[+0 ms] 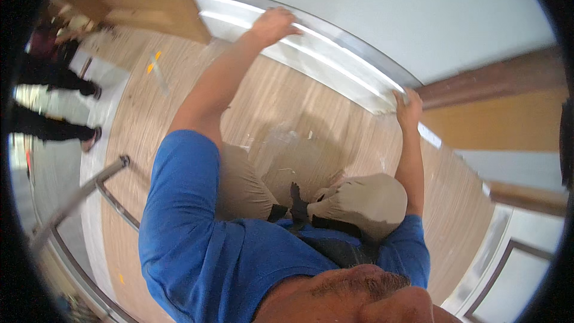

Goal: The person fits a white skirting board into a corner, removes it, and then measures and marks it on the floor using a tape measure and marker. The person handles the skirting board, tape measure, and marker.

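Note:
A long white skirting board (pixel 326 64), with a ridge along its length, stands on edge at the foot of the pale wall. My left hand (pixel 275 26) grips its top edge toward the left end, fingers bent over it. Around the right end, my right hand (pixel 408 109) is closed with the thumb on the near side. Part of the fingers of each hand is hidden. Between the board and the wall runs a grey strip (pixel 362 40).
My knees are bent above the wood-look floor (pixel 287 90). A wooden cabinet or door panel (pixel 152 0) stands left of the board; a brown frame (pixel 487 82) is at the right. A metal tube frame (pixel 98 180) and another person's legs (pixel 54 78) are at the left.

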The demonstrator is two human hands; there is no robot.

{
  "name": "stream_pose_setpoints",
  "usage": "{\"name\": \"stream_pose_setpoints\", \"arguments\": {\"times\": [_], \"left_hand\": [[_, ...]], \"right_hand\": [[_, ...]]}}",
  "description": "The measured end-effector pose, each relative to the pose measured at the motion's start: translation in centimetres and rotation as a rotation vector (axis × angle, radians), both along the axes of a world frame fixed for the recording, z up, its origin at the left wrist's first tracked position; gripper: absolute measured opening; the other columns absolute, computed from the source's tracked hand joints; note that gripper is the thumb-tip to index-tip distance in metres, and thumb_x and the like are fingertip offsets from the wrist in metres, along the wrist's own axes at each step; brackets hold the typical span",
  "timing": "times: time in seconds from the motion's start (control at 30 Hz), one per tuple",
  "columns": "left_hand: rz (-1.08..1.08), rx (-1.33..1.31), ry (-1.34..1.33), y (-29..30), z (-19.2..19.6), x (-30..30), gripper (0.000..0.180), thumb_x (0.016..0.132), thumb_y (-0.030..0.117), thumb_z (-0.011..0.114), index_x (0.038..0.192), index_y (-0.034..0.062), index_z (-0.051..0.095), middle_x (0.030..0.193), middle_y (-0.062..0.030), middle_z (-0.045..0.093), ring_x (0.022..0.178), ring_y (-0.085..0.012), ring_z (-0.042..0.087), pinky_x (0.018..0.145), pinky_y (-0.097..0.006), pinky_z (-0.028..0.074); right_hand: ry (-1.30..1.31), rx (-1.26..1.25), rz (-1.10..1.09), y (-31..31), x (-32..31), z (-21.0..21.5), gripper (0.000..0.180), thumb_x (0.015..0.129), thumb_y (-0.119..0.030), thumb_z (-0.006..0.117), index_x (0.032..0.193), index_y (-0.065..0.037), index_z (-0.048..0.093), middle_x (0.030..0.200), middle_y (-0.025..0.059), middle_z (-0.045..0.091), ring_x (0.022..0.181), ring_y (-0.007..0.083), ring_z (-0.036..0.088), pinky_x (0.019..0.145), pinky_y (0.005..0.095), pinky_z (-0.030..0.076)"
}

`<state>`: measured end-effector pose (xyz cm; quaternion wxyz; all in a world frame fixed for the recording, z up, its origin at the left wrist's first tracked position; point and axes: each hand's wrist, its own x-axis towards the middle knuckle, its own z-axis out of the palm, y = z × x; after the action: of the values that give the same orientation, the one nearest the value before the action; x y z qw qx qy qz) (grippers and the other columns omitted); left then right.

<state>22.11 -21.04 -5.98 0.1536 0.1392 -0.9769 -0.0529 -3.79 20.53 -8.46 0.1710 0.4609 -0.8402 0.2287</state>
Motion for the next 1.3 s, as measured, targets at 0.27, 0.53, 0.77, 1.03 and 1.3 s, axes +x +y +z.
{"name": "stream_pose_setpoints", "arguments": {"times": [0.27,0.53,0.77,1.03,1.3], "left_hand": [[0.057,-0.012,-0.069,2.2,1.1,-0.7,0.045,0.093,0.044,0.063,0.104,0.0017,0.071,0.111,-0.0170,0.069,0.111,-0.0348,0.059,0.097,-0.046,0.047],[0.020,-0.102,-0.047,1.2,0.7,-0.1,0.043,0.092,0.039,0.066,0.102,-0.0018,0.070,0.107,-0.0197,0.068,0.105,-0.0386,0.059,0.092,-0.047,0.048],[-0.021,-0.104,-0.069,1.6,1.2,-0.7,0.043,0.093,0.040,0.066,0.098,-0.0025,0.068,0.099,-0.0202,0.067,0.099,-0.0398,0.059,0.088,-0.048,0.048],[0.001,-0.199,-0.138,2.0,1.6,-0.9,0.039,0.093,0.039,0.066,0.095,0.0000,0.067,0.095,-0.0176,0.067,0.093,-0.0392,0.060,0.084,-0.049,0.046],[0.062,-0.096,-0.169,3.4,2.1,-1.1,0.050,0.087,0.043,0.074,0.112,0.0009,0.070,0.108,-0.0193,0.068,0.103,-0.0392,0.060,0.092,-0.047,0.048]], "right_hand": [[-0.079,-0.127,-0.026,0.8,0.3,0.3,0.033,0.087,-0.028,0.076,0.105,-0.002,0.071,0.104,0.0166,0.070,0.100,0.0364,0.063,0.090,0.0435,0.048],[-0.353,-0.679,-0.404,4.8,2.7,-4.1,0.028,0.096,-0.021,0.065,0.113,0.000,0.069,0.108,0.0185,0.071,0.099,0.0303,0.068,0.087,0.0373,0.052],[-0.792,-0.654,-0.444,6.1,3.4,-12.3,0.038,0.095,-0.024,0.067,0.122,0.003,0.066,0.114,0.0184,0.071,0.102,0.0232,0.069,0.082,0.0341,0.054],[-0.907,-0.780,-0.406,4.3,3.4,-14.1,0.039,0.093,-0.023,0.072,0.123,0.001,0.066,0.116,0.0161,0.070,0.103,0.0220,0.067,0.083,0.0326,0.054],[-1.009,-0.850,-0.456,3.5,4.3,-14.2,0.036,0.094,-0.023,0.071,0.124,-0.002,0.067,0.121,0.0141,0.068,0.107,0.0214,0.065,0.090,0.0330,0.051]]}}
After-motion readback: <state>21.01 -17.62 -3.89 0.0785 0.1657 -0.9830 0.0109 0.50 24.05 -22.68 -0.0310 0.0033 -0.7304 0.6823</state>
